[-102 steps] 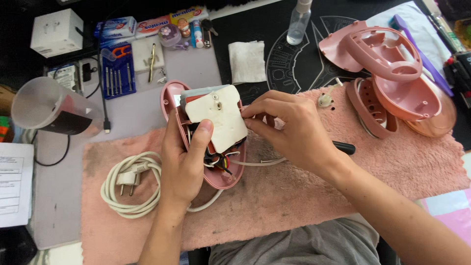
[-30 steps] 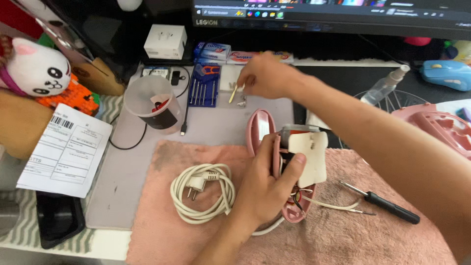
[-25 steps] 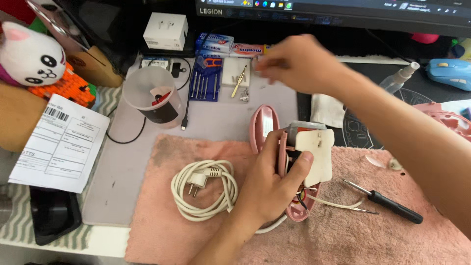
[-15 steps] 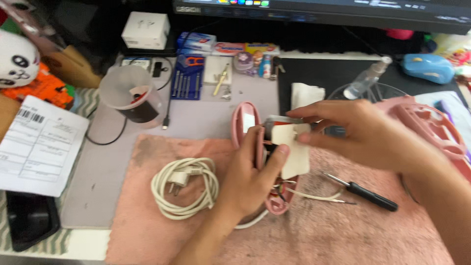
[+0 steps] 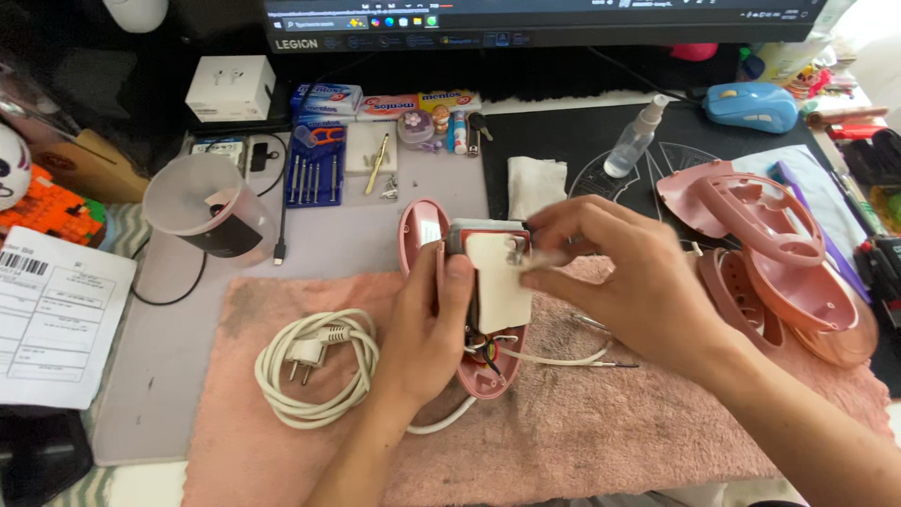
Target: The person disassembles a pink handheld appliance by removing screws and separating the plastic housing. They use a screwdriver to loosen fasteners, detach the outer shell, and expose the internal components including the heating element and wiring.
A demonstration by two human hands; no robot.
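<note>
The left hand (image 5: 427, 324) grips the pink base (image 5: 469, 310) upright on the towel (image 5: 582, 422); the right hand (image 5: 619, 282) pinches at its white plate (image 5: 497, 282) (fingertips closed). 2 pink shells (image 5: 760, 235) lie apart, so it looks opened up, wires exposed, not reassembled.

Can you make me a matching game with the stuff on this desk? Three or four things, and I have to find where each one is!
Things:
1. coiled white cord
2. spray bottle
3. blue mouse
4. pink shell with wires

Places:
A. standing on the black mat
B. held in the left hand
C. lying on the pink towel, left of the hands
D. far back on the right, below the monitor

Pairs: 1-C, 2-A, 3-D, 4-B
</note>
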